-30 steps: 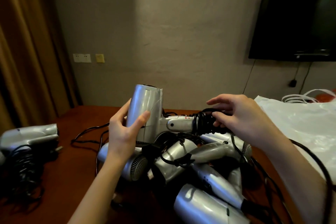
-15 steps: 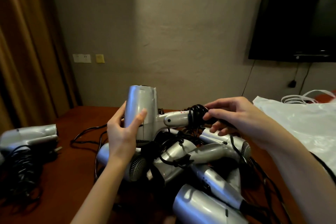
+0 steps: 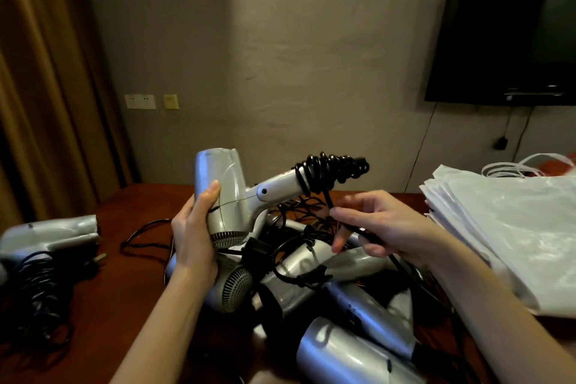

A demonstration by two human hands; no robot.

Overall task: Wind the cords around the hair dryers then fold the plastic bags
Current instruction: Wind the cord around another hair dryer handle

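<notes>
My left hand (image 3: 194, 234) grips the barrel of a silver hair dryer (image 3: 229, 193) and holds it up over the table. Its handle points up and to the right, with black cord coils (image 3: 327, 171) wound around the handle's end. From the coils a loose length of black cord (image 3: 364, 231) runs down, pinched in my right hand (image 3: 383, 224) just below the handle. Under both hands lies a pile of silver hair dryers (image 3: 311, 287) with tangled black cords. A stack of white plastic bags (image 3: 511, 227) lies at the right.
Another silver hair dryer (image 3: 50, 237) lies at the far left on the dark wooden table (image 3: 124, 290), beside a heap of black cord (image 3: 37, 296). Behind are a grey wall, a brown curtain (image 3: 37, 87) and a wall-mounted black television (image 3: 505, 40).
My left hand has tilted the dryer so the wound handle rose. My right hand left the coils and dropped below them, now pinching the loose cord.
</notes>
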